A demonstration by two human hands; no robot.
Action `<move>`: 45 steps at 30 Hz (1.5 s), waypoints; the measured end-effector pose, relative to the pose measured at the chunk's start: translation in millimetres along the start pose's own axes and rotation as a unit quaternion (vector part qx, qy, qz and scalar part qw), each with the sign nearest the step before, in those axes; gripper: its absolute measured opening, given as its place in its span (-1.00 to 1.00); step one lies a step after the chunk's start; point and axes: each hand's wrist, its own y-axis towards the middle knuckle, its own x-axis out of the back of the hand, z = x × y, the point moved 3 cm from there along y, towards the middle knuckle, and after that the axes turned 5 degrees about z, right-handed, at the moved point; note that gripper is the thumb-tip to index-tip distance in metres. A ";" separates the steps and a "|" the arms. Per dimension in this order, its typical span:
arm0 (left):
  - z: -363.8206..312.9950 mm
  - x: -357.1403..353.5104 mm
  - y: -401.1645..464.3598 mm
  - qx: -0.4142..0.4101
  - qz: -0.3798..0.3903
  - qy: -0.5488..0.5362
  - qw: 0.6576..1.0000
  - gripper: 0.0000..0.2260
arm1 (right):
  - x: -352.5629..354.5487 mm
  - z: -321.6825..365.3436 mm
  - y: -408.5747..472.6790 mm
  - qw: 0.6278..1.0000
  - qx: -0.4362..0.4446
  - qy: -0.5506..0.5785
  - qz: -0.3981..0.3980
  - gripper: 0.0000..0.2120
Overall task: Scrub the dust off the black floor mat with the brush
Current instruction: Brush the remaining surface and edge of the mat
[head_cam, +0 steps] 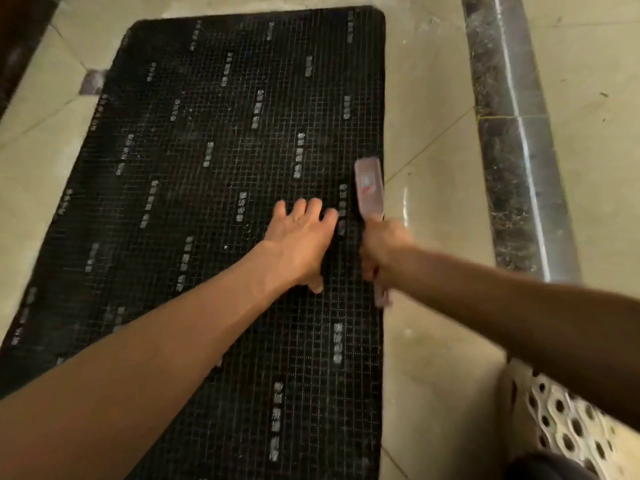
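Item 1, tiled floor (433, 98): pale glossy tiles under everything, with a dark speckled stone strip (519, 168) running near-to-far on the right. Item 2, black floor mat (207, 168): 1 long rectangle lying flat on the tiles, filling the left and centre, grid-textured with pale printed labels; a grey dusty haze shows over parts of it, heaviest toward the left edge. Item 3, perforated white object (571, 427): near right corner, holes in rows, identity unclear. Item 4, left hand (298, 244): palm down on the mat near its right edge, fingers spread and straight, pressing the mat flat. Item 5, right hand (381, 247): fingers wrapped round the brush handle, just right of the left hand at the mat's right border. Item 6, brush (370, 188): pinkish, narrow, its head pointing far, lying along the mat's right edge; blurred, so bristle contact cannot be confirmed. Handling note, as judgement: scrubbing appears under way at the right border. Keep the left hand pinning the mat close to the stroke so the edge does not creep, hold the bristles flat, use short firm strokes toward the tiles, then work leftward in overlapping lanes.
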 end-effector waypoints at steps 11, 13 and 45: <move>3.4 -1.4 -0.3 0.005 0.017 0.005 1.000 0.18 | -1.5 -146.4 -154.3 0.991 -0.078 -0.043 0.099 -0.52; 2.0 -1.8 -0.8 0.002 0.018 0.004 1.000 0.17 | 4.6 -122.2 -127.0 0.993 -0.041 -0.082 0.073 -0.53; 3.9 -0.3 -5.1 -0.012 0.002 0.014 1.000 0.09 | -8.1 -95.6 -92.9 0.998 -0.054 -0.009 0.043 -0.59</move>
